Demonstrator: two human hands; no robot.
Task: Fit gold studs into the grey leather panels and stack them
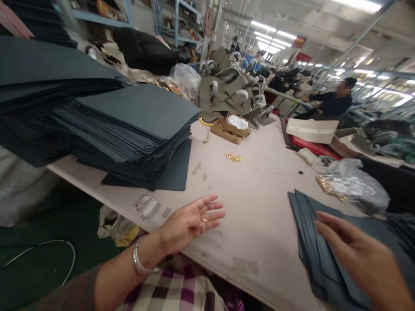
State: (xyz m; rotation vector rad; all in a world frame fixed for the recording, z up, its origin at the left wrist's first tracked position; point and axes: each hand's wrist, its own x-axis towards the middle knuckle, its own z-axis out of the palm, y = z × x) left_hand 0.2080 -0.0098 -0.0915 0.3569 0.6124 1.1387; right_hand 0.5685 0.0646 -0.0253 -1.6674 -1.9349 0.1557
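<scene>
My left hand [191, 220] is held over the near edge of the pale table [256, 194], palm up with fingers stretched out and nothing gripped. A small gold glint, which looks like a ring, shows at one finger. Over a fanned stack of dark blue-grey flat panels [309, 242] on the right is my right hand [363, 255], slightly blurred. Its fingers are extended with the thumb a little apart, and I see nothing between them; whether it touches the panels I cannot tell. Beyond my left hand lies a small heap of gold metal pieces [234, 157].
Tall piles of dark panels [139, 108] fill the left. A cardboard box [227, 131] of gold hardware stands behind the heap, with grey handled bag parts [223, 90] beyond. A clear plastic bag [359, 183] lies at right. A person [337, 99] sits in the background.
</scene>
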